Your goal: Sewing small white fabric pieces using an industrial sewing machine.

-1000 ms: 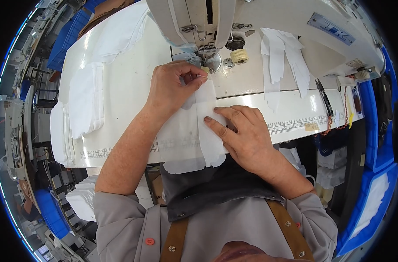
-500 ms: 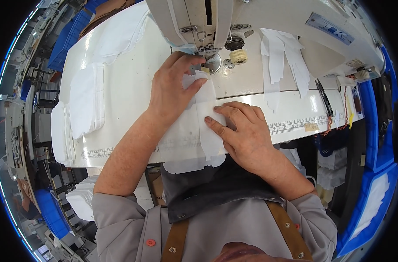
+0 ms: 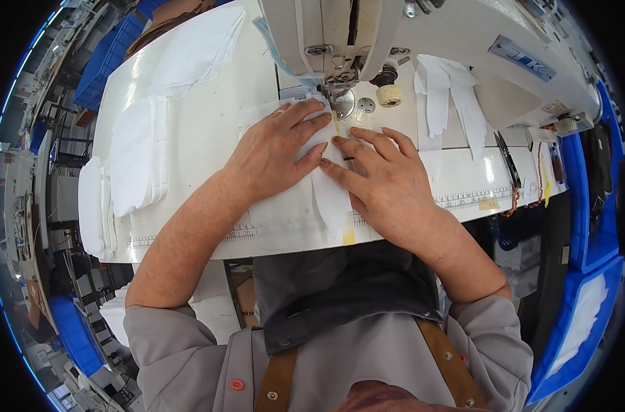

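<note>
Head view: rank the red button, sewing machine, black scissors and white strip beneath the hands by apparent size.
1. Sewing machine
2. White strip, partly covered
3. Black scissors
4. Red button

I'm watching through the left head-worn fisheye, aimed down from pretty close. The left hand [image 3: 279, 147] and right hand [image 3: 388, 182] land mid-frame, sewing machine [image 3: 456, 27] up top, dark apron [image 3: 346, 288] down low. Super wide lens, so the table [image 3: 202, 127] bows and the corners go black.

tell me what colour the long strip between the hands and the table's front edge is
White; the strip shows best in the head view.
</note>
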### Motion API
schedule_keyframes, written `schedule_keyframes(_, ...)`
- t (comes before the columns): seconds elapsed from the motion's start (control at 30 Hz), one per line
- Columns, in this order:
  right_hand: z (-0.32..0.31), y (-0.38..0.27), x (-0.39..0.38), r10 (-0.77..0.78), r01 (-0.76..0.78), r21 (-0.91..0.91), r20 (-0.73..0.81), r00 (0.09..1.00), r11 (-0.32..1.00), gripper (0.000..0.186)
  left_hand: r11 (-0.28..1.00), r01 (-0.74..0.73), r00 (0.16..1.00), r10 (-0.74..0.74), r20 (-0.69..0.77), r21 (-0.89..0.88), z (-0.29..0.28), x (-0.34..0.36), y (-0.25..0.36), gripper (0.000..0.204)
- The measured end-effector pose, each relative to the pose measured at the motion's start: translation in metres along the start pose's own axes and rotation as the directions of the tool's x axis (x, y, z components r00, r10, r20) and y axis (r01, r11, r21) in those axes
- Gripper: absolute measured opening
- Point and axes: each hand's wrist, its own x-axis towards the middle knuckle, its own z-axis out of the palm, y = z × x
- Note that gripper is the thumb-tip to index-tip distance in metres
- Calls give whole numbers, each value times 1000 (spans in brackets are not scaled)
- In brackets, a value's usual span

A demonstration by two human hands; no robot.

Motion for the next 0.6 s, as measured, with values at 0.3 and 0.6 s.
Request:
schedule_keyframes(0.3,9,4,4,46,-45,6,-26,999,999,43,999,-21,999,19,-34,-44,4,8,-11,43)
schedule_keyframes(0.6,9,3,4,32,-32,8,-23,999,999,42,998,-8,1000,6,-31,-59,4,7,-13,44)
